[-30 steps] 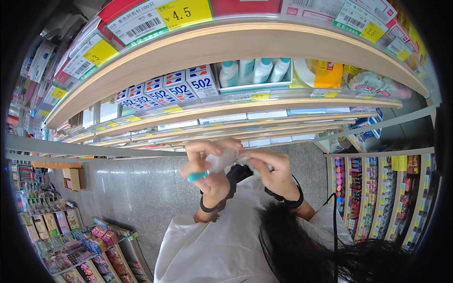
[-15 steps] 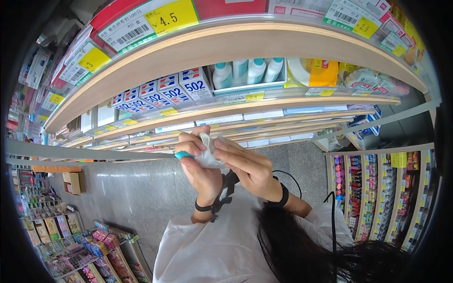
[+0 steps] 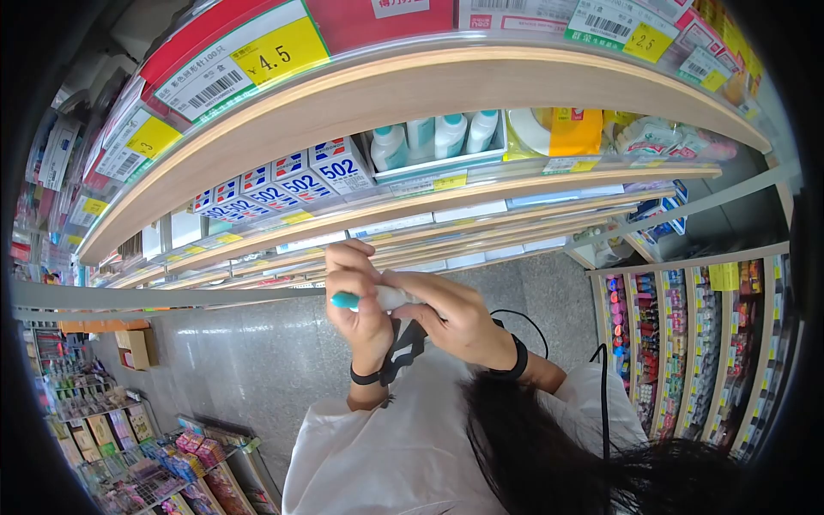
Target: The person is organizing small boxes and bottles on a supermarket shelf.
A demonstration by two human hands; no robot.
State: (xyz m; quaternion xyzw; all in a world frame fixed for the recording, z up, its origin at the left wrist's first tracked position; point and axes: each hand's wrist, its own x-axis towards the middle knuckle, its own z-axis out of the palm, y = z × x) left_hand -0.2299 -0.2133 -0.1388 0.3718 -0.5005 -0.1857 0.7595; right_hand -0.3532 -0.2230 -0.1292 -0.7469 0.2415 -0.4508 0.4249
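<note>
Between my hands, in front of the shelves, is a small white bottle [image 3: 388,298] with a teal cap [image 3: 345,299], lying nearly level with the cap to the left. The fingers of my left hand [image 3: 354,296] wrap round its cap end. My right hand [image 3: 459,316] closes over the other end, fingers bent along the white body and thumb below, hiding much of it. Of the crumpled white wipe seen earlier, no separate part stands out now. Similar white bottles [image 3: 390,148] with teal tops stand in a box on the shelf ahead.
Boxes marked 502 [image 3: 339,169] stand left of the bottles, and a yellow-and-white packet [image 3: 562,133] to their right. The wooden shelf edge [image 3: 412,81] with price tags curves overhead. Racks of small goods [image 3: 687,343] are at right, more displays [image 3: 137,463] at lower left.
The crumpled white wipe around the bottle no longer shows clearly. My right hand has slid lower around the bottle, and more of its white body shows. The view has shifted slightly.
</note>
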